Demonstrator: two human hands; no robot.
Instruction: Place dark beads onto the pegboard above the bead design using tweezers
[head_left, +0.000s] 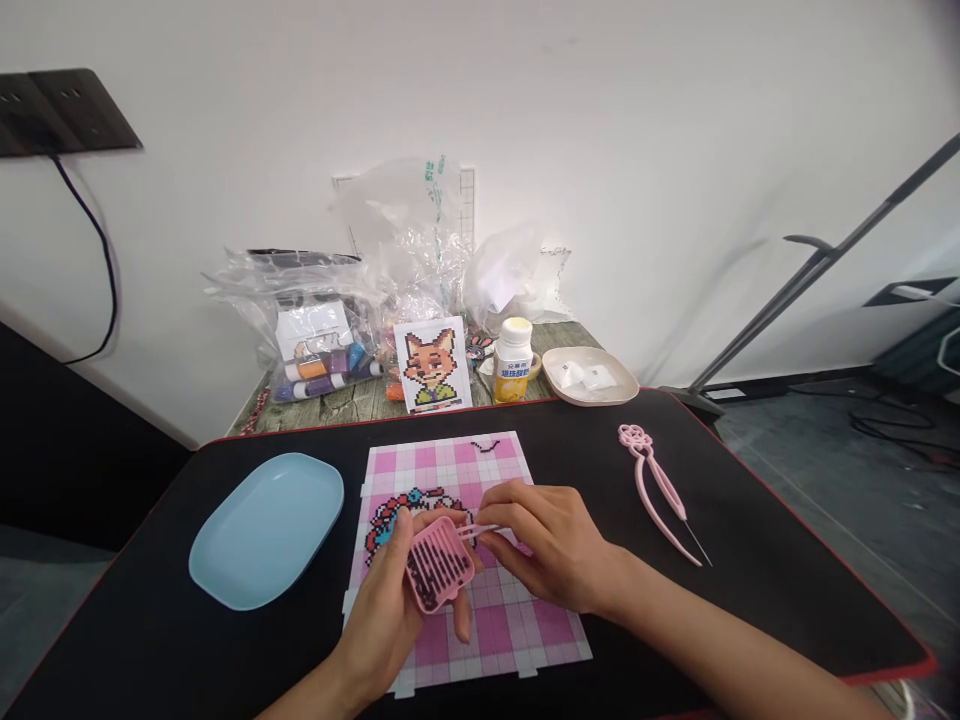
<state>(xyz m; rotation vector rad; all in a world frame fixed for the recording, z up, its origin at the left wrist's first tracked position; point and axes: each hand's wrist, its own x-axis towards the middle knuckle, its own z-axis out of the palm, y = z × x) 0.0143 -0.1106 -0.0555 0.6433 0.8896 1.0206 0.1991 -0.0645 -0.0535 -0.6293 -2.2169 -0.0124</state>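
My left hand (401, 590) is closed around a small pink ridged bead tray (451, 548), tilted, with rows of dark beads in its grooves. My right hand (540, 535) pinches slim pale pink tweezers (480, 530), their tips at the tray's upper right edge. Both hands are over a pink-and-white checked pegboard (499, 635). On it lies a partly hidden bead design (405, 510) in red, blue, black and white. A short curved row of dark beads (485, 446) sits near the board's top edge.
Left of the board is a light blue tray (268, 530); to its right lies a pink tool with a needle tip (660, 495). Behind stand bagged bead tubes (322, 375), a fox picture card (433, 365), a white-and-yellow bottle (513, 362) and a cream dish with packets (626, 392).
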